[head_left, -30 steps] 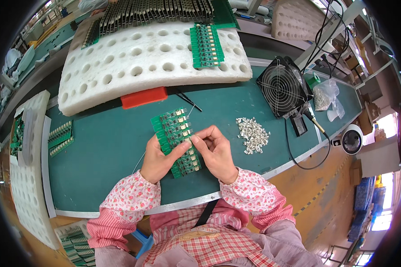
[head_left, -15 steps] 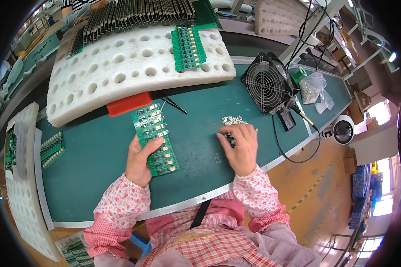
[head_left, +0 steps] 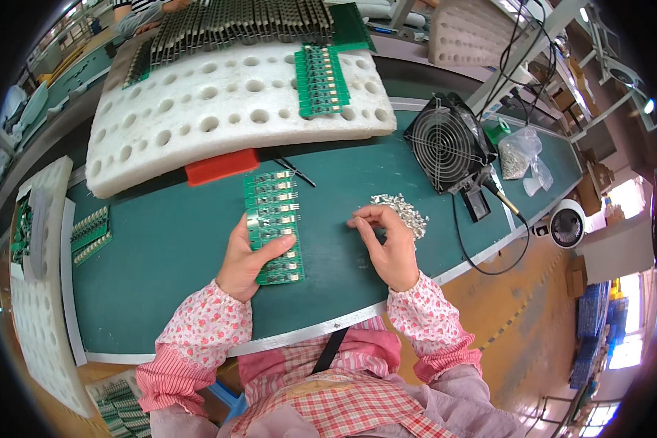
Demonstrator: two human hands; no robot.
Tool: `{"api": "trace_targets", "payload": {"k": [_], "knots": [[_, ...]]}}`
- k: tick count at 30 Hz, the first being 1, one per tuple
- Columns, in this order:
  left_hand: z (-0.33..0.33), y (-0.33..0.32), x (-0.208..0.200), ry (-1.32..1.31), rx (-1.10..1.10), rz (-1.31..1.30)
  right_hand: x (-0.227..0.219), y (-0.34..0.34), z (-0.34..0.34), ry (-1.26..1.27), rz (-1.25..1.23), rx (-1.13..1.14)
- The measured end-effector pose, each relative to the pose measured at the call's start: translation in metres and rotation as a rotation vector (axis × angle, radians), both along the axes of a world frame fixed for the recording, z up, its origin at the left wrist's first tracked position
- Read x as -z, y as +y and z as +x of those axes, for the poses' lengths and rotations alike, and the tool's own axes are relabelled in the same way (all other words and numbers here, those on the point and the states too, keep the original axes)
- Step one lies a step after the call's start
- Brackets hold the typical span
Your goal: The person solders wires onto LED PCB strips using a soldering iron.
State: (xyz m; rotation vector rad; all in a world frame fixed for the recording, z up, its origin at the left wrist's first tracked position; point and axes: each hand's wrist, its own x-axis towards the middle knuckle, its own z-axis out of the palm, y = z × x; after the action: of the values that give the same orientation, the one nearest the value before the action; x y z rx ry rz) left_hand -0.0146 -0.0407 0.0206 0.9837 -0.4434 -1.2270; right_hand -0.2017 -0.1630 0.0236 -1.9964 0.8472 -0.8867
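My left hand [head_left: 244, 261] grips a green circuit board panel [head_left: 271, 196] by its left edge, thumb across the front. Rows of small white parts run down the panel, and thin pins stick out from its right side. My right hand [head_left: 391, 250] is closed in a pinch, to the right of the panel and apart from it. Whatever is between those fingertips is too small to make out. Just behind the right hand lies a loose pile of small whitish metallic parts [head_left: 410, 217], partly covered by that hand.
A white foam block [head_left: 219, 142] with holes carries upright boards and one flat green panel [head_left: 321, 80]. By it lie a red piece [head_left: 223, 167] and dark tweezers [head_left: 296, 172]. A black fan [head_left: 445, 142], a soldering iron [head_left: 500, 193] and a bag of parts [head_left: 517, 157] stand right.
My right hand has drawn back left from the pile, its fingertips coming together, so more of the pile shows. My left hand has moved slightly right with the panel, which is now straighter.
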Motion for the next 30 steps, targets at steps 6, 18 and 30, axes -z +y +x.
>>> {"api": "trace_targets", "payload": {"k": [6, 18, 30], "knots": [[0.0, 0.001, 0.001, -0.111, -0.035, -0.012, -0.008, 0.007, 0.034, -0.19, 0.673, -0.251], [-0.001, 0.0, 0.004, -0.215, -0.059, -0.036, -0.005, 0.018, 0.043, -0.247, 0.6, -0.335], [-0.002, 0.002, 0.006, -0.384, 0.005, -0.054, 0.002, 0.013, 0.04, -0.275, 0.701, -0.313]]}}
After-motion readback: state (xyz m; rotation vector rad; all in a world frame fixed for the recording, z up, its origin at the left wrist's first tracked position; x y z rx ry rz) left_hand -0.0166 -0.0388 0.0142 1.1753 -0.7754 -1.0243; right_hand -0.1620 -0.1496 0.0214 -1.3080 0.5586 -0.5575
